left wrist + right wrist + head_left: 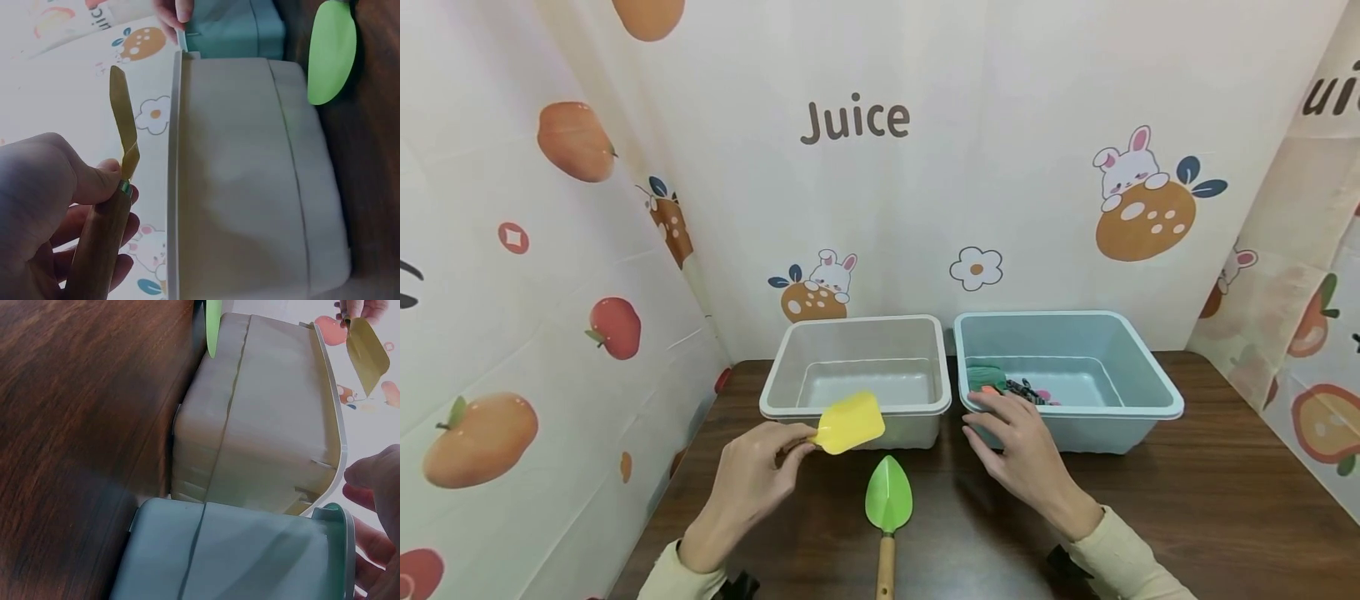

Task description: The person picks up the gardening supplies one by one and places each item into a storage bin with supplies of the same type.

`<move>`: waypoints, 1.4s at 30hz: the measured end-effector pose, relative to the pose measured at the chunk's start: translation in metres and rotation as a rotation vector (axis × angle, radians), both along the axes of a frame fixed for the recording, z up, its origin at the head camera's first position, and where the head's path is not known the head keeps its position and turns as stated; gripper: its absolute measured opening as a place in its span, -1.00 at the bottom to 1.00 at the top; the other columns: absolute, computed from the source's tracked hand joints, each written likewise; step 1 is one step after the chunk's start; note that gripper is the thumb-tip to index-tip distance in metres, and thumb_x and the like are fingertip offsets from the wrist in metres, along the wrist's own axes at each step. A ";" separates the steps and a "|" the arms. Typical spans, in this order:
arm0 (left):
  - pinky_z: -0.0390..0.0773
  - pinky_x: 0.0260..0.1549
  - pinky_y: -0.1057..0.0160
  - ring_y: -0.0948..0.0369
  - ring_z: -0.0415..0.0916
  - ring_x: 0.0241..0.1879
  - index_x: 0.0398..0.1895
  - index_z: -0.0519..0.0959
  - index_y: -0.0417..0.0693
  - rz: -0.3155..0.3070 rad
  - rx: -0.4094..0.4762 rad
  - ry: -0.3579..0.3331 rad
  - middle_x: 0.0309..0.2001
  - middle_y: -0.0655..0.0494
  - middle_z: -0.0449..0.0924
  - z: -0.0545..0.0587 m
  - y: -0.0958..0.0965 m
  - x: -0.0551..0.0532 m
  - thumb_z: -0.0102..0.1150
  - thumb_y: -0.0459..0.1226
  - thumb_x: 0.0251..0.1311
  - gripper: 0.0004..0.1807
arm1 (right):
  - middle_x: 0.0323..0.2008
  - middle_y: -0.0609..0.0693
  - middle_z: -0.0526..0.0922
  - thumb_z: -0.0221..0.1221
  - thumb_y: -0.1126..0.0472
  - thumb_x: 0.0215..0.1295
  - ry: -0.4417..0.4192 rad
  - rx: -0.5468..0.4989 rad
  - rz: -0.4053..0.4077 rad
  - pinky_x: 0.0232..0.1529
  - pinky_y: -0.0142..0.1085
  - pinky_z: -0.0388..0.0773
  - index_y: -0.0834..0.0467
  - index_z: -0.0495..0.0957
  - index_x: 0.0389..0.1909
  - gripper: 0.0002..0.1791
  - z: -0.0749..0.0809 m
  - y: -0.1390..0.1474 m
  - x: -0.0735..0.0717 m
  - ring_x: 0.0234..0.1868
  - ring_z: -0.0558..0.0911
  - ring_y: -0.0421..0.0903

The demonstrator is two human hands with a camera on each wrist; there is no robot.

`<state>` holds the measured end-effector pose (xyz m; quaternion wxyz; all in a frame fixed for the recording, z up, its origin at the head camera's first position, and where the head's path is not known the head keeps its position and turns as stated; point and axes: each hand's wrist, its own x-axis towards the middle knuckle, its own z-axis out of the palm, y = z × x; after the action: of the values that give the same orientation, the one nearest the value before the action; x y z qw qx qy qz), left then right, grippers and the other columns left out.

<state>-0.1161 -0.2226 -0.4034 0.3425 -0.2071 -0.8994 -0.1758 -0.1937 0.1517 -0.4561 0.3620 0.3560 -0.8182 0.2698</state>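
Note:
My left hand (758, 471) holds a small yellow garden shovel (852, 422) in front of the pale grey bin, its flat blade overlapping the bin's front rim in the head view. The left wrist view shows the fingers and thumb around its wooden handle (100, 240), with the thumb close to the metal collar. At the light blue bin (1120, 410), my right hand (1018, 450) is over the near left corner, fingers loosely bent and spread right at the rim. Small items, among them a dark green piece (987, 377), lie inside that bin by those fingers.
The pale grey bin (925, 408) stands left of the blue one, their rims close together. A green trowel (889, 496) with a wooden handle lies on the brown table (1240, 475) between my arms. Printed fruit curtains (1037, 167) close off the back and sides.

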 end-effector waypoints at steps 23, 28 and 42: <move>0.45 -0.52 0.39 0.43 0.45 -0.48 -0.16 0.85 -0.01 -0.023 0.022 -0.029 -0.31 0.17 0.82 0.011 -0.014 -0.029 0.63 -0.36 0.03 -0.73 | 0.12 0.10 0.75 0.54 0.28 0.09 0.002 0.004 -0.015 0.29 0.14 0.46 0.10 0.81 -0.17 -0.75 0.000 -0.001 0.000 0.17 0.70 0.15; 0.48 -0.49 0.36 0.40 0.46 -0.46 -0.13 0.85 0.00 -0.008 0.013 -0.057 -0.30 0.17 0.81 0.011 -0.016 -0.034 0.63 -0.34 0.06 -0.73 | 0.12 0.10 0.75 0.53 0.28 0.10 0.004 0.006 -0.014 0.28 0.12 0.46 0.10 0.82 -0.17 -0.75 0.000 -0.001 0.000 0.17 0.70 0.14; 0.50 -0.45 0.33 0.35 0.52 -0.42 -0.11 0.85 -0.01 0.008 0.014 -0.135 -0.27 0.13 0.83 0.014 -0.014 -0.053 0.58 -0.36 0.13 -0.76 | 0.11 0.11 0.76 0.53 0.28 0.10 0.016 -0.002 -0.005 0.23 0.16 0.50 0.10 0.81 -0.18 -0.76 -0.001 -0.001 -0.001 0.14 0.72 0.16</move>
<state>-0.1692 -0.2368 -0.3895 0.2832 -0.1891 -0.9200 -0.1942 -0.1946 0.1505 -0.4568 0.3694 0.3557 -0.8160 0.2667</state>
